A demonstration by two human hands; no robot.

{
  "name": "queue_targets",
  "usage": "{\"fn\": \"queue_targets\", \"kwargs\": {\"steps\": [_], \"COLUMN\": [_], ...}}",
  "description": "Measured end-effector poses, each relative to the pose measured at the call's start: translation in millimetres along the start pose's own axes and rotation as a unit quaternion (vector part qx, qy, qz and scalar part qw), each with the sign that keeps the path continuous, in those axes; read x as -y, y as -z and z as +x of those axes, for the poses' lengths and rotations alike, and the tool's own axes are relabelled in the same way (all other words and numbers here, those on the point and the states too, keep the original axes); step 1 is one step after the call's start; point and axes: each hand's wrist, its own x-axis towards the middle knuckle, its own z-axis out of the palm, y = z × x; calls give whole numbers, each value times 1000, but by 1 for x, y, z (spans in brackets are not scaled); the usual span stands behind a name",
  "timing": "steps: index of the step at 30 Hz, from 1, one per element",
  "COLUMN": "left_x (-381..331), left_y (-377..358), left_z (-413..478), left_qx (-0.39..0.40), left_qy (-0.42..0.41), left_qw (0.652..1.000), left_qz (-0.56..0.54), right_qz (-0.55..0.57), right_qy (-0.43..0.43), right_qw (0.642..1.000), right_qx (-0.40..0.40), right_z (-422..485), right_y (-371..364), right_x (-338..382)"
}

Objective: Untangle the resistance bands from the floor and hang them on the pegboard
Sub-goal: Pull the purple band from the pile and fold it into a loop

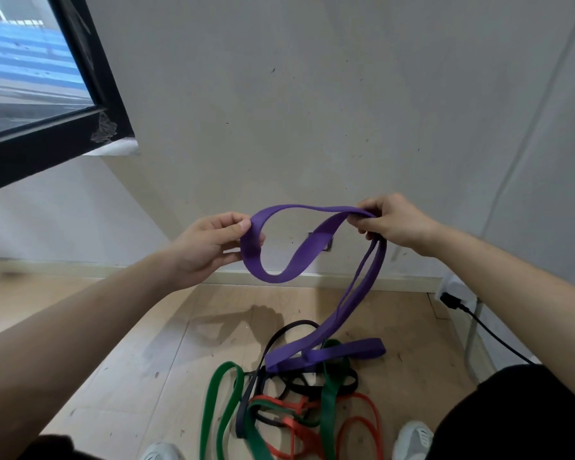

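A wide purple band (307,249) stretches between both hands above the floor. My left hand (210,249) pinches one end of its loop between thumb and fingers. My right hand (390,220) grips the other end, from where two strands hang down to the floor pile. Its lower end lies across a tangle of green bands (226,403), black bands (299,383) and red bands (356,423) on the wooden floor. No pegboard is in view.
A grey wall (312,111) stands straight ahead, with a dark-framed window (90,71) at the upper left. At the right, a black plug and cable (472,315) run along the floor. My shoes (412,439) flank the pile at the bottom.
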Motion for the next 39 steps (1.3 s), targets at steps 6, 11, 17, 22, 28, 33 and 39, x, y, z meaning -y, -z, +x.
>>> {"fn": "queue_targets", "kwargs": {"steps": [6, 11, 17, 22, 28, 33, 39], "left_x": [-4, -1, 5, 4, 3, 2, -8], "left_y": [0, -3, 0, -9, -46, -64, -53], "left_z": [0, 2, 6, 4, 1, 4, 8], "left_qx": [-48, -114, -181, -161, -26, 16, -5], "left_qy": [-2, -22, -8, -7, -87, -144, -159], "left_qw": [999, 991, 970, 968, 952, 925, 943], "left_qz": [11, 61, 164, 190, 292, 351, 293], "right_qz": [-35, -29, 37, 64, 55, 46, 8], "right_qy": [17, 38, 37, 52, 94, 127, 109], "right_qw": [999, 997, 995, 992, 987, 981, 986], "right_qx": [21, 66, 87, 95, 121, 141, 128], "right_z": [-1, -3, -6, -6, -10, -14, -10], "right_y": [-1, -2, -4, -10, -22, -35, -39], "right_x": [1, 5, 10, 17, 31, 45, 42]}}
